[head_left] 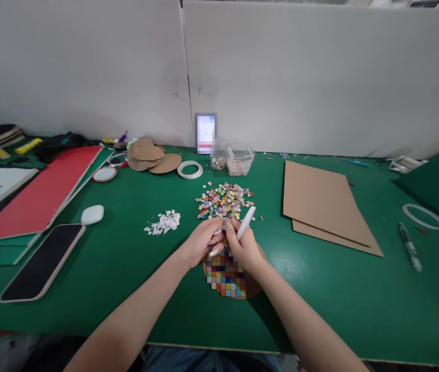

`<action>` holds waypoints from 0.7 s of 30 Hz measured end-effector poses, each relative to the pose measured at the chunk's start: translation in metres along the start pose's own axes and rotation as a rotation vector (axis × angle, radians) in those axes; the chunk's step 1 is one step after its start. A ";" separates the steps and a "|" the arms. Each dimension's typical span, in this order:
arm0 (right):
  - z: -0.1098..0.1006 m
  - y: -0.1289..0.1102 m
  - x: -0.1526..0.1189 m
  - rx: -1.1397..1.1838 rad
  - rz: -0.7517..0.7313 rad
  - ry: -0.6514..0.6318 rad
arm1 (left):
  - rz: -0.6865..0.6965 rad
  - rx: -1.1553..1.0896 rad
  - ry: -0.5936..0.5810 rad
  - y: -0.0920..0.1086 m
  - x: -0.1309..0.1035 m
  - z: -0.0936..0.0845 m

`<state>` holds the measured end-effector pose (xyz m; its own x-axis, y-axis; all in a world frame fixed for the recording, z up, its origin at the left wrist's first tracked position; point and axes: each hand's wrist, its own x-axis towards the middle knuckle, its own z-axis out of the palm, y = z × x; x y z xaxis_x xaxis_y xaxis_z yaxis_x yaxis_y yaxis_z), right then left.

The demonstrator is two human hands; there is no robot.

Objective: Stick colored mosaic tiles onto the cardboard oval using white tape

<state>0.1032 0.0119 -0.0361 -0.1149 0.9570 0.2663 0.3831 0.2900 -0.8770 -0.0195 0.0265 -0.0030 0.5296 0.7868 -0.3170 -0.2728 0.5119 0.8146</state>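
My left hand (pixel 203 242) and my right hand (pixel 245 247) meet above a round cardboard piece (pixel 256 290) partly covered with rows of coloured mosaic tiles (pixel 225 276). Closed in a pinch, my left fingertips hold a small greyish mosaic tile (pixel 224 227), and the right thumb touches it too. A white, flat-ended stick-like tool (pixel 246 223) is gripped in my right hand and points up to the right; its lower end is hidden. Just beyond the hands lies a pile of loose coloured tiles (pixel 225 200). A small heap of white paper-like bits (pixel 164 222) is to the left.
A phone (pixel 43 263), a white earbud case (pixel 92 214) and a red folder (pixel 44 194) lie left. Behind are cardboard discs (pixel 147 154), a tape roll (pixel 190 170), a clear box (pixel 240 159) and a lit screen (pixel 206 133). Cardboard sheets (pixel 320 204) and a pen (pixel 410 247) lie right.
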 end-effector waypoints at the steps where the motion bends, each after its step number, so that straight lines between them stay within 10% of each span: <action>1: 0.000 0.000 0.000 0.005 0.002 -0.001 | -0.015 -0.034 -0.017 -0.001 0.000 -0.001; 13: 0.001 -0.004 -0.001 0.318 0.052 0.014 | 0.058 -0.297 -0.035 0.017 0.003 -0.014; 21: 0.002 -0.002 0.000 0.364 0.082 0.019 | 0.274 0.100 0.149 0.011 0.004 -0.016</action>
<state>0.1005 0.0115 -0.0348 -0.0787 0.9780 0.1934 0.0385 0.1969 -0.9797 -0.0332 0.0403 -0.0030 0.3222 0.9362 -0.1405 -0.3049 0.2431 0.9208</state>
